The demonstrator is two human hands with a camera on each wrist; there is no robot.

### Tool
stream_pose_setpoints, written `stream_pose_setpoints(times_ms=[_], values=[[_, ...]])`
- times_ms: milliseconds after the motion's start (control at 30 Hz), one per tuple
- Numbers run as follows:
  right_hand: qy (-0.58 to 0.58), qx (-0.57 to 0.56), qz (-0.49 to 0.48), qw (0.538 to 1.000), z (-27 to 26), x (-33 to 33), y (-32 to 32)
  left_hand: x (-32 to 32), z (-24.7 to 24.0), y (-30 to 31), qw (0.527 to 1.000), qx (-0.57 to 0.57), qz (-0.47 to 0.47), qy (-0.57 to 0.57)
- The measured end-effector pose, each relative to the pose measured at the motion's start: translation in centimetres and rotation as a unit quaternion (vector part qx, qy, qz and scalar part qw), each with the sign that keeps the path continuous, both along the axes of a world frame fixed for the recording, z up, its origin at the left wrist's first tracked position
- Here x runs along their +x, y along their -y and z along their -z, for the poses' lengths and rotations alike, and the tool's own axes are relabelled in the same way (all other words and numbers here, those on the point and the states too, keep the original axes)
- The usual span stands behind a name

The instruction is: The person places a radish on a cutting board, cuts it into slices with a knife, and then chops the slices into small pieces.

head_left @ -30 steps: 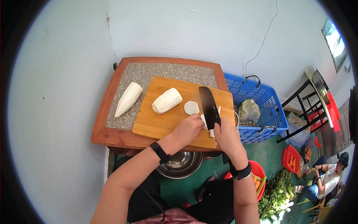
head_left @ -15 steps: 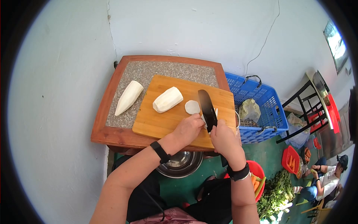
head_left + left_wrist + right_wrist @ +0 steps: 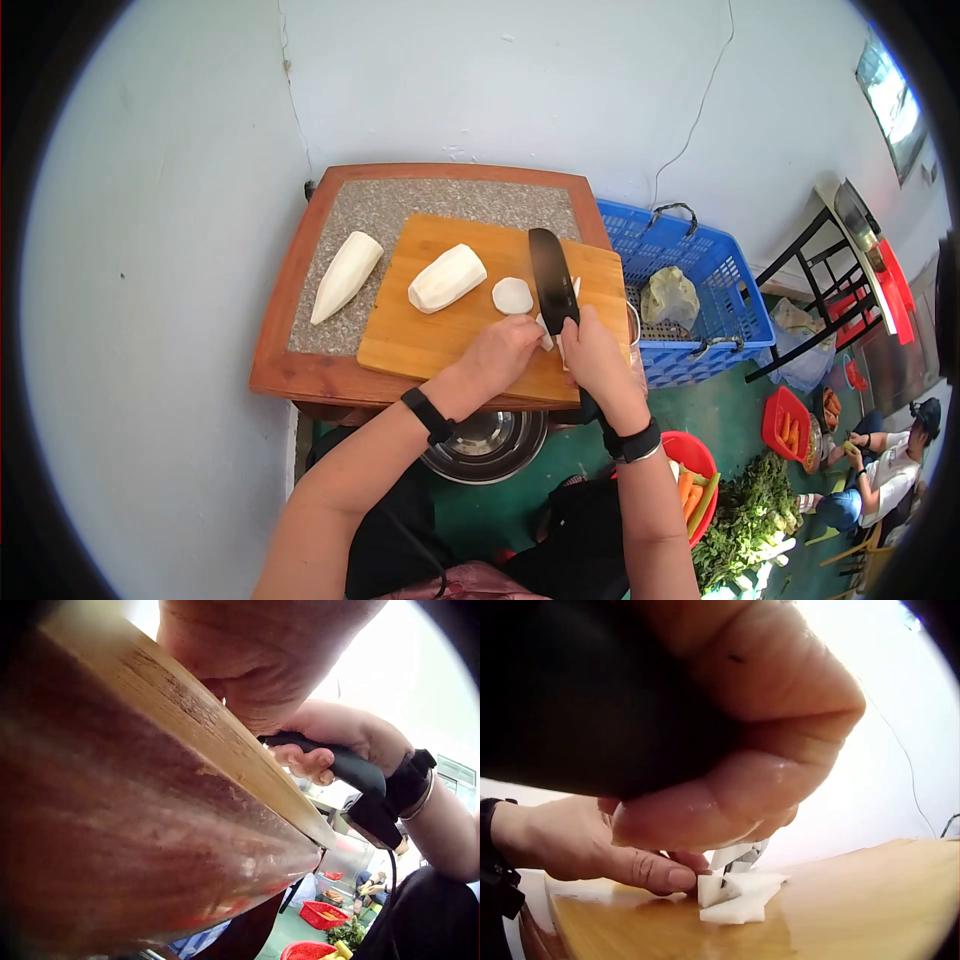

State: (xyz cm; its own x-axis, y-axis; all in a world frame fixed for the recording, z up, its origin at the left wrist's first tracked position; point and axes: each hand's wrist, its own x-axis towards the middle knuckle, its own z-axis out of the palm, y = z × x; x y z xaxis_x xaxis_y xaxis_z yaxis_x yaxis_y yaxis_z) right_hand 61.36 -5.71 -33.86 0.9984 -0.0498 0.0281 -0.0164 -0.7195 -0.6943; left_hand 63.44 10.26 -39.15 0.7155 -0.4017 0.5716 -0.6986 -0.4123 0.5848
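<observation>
My right hand (image 3: pixel 602 368) grips the black handle of a kitchen knife (image 3: pixel 550 270), whose dark blade points away over the cutting board (image 3: pixel 450 350). Beside the blade, my left hand (image 3: pixel 497 355) holds a small piece of peeled white radish (image 3: pixel 544 332) at its fingertips. Cut white strips (image 3: pixel 739 900) lie under the knife in the right wrist view. Left of the blade a round radish slice (image 3: pixel 512 296) lies flat on the board. Farther left is a thick radish chunk (image 3: pixel 447 278). A tapered radish half (image 3: pixel 347 277) rests on the stone tabletop, off the board.
The wood-rimmed table (image 3: pixel 285 372) stands against the wall. To its right sits a blue crate (image 3: pixel 690 362) with a bagged item inside. Below are a metal basin (image 3: pixel 490 460), a red tub of carrots (image 3: pixel 710 470) and leafy greens (image 3: pixel 745 525). A person (image 3: pixel 885 470) sits far right.
The knife first slid toward me, then moved away again along the board. My left hand stays beside the blade. The radish chunk and round slice keep their places on the board.
</observation>
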Motion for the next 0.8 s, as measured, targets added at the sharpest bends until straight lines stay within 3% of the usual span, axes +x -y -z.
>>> stream_pose_setpoints(times_ms=[200,333,800], values=[[-0.038,0.001,0.016,0.999,-4.0,-2.2,-0.1,0.2,-0.2,-0.1,1.0,-0.009,0.001,0.013],[0.053,-0.113,-0.027,0.992,-2.2,-2.4,0.7,0.2,-0.1,0.0,1.0,0.027,-0.005,0.014],[0.038,-0.146,-0.041,0.988,-2.2,-3.5,0.5,0.2,-0.2,0.0,0.999,0.025,-0.016,0.018]])
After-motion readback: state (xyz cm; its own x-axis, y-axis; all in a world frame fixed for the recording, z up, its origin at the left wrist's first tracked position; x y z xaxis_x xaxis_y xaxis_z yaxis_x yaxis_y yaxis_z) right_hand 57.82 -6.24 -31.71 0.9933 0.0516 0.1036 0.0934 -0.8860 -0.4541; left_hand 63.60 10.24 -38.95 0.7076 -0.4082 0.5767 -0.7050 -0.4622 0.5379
